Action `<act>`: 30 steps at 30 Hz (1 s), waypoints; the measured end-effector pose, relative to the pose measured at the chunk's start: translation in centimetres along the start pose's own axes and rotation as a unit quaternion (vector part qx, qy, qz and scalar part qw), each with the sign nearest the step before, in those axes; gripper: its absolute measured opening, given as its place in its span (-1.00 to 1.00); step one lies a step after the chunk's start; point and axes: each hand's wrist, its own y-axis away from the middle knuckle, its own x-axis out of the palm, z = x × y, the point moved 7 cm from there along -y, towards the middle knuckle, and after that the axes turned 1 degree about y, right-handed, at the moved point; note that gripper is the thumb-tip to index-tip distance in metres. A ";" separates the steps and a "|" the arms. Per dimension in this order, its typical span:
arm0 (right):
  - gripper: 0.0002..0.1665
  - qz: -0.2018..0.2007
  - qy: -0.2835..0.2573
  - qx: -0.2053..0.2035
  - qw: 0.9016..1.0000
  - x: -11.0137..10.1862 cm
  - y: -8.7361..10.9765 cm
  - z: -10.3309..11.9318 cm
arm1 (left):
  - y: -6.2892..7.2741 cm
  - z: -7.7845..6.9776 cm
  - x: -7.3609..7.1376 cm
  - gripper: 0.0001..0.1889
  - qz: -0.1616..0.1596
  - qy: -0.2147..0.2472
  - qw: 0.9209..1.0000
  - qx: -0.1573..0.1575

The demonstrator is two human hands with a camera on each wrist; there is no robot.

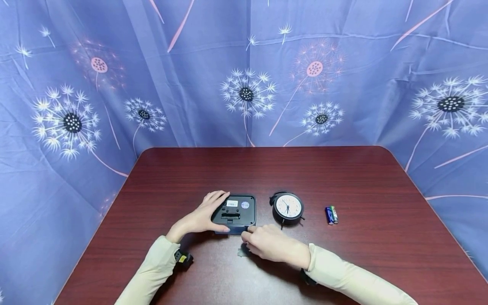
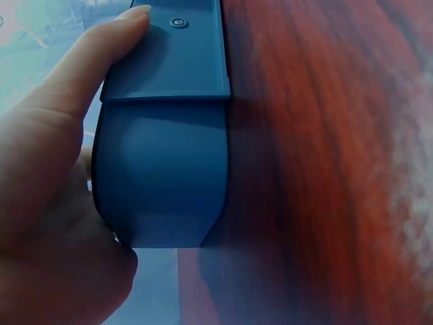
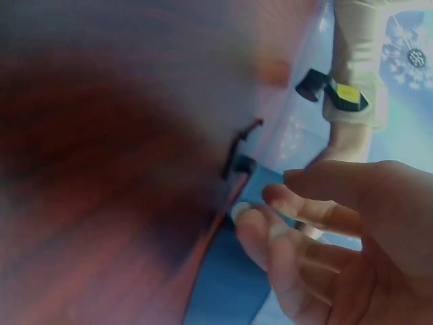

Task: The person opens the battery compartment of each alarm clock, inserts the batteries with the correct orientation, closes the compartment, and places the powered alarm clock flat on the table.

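A black square clock [image 1: 248, 212] lies on its face, its back turned up with a battery slot, a white barcode label and a round sticker. My left hand [image 1: 202, 214] grips its left end, thumb along the near side and fingers over the far edge. In the left wrist view the thumb presses the clock's side [image 2: 162, 169] near a screw. My right hand [image 1: 270, 243] is just off the clock's near right corner, fingers loosely bent, with nothing seen between them. Close to its fingertips a small dark piece [image 1: 242, 252] lies on the table, a thin black part [image 3: 233, 156] in the right wrist view.
A round black alarm clock [image 1: 288, 207] with a white dial stands right of the square clock. Further right lie two batteries, one blue [image 1: 328, 216] and one green and silver [image 1: 334, 214]. The red-brown table [image 1: 267, 169] ends at a blue dandelion-print curtain [image 1: 198, 84].
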 end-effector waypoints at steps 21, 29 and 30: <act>-0.63 -0.239 -0.010 0.212 0.948 -7.3 5.4 -9.1 | 0.0 0.1 0.1 0.12 -0.002 -0.002 1.000 0.005; -0.74 -0.202 0.040 0.340 0.918 -7.1 7.6 -12.5 | 0.1 -0.1 0.0 0.11 -0.003 -0.001 1.000 0.004; -0.76 -0.189 0.039 0.354 0.915 -6.9 7.9 -12.8 | 0.1 -0.1 -0.1 0.12 -0.004 -0.001 1.000 0.005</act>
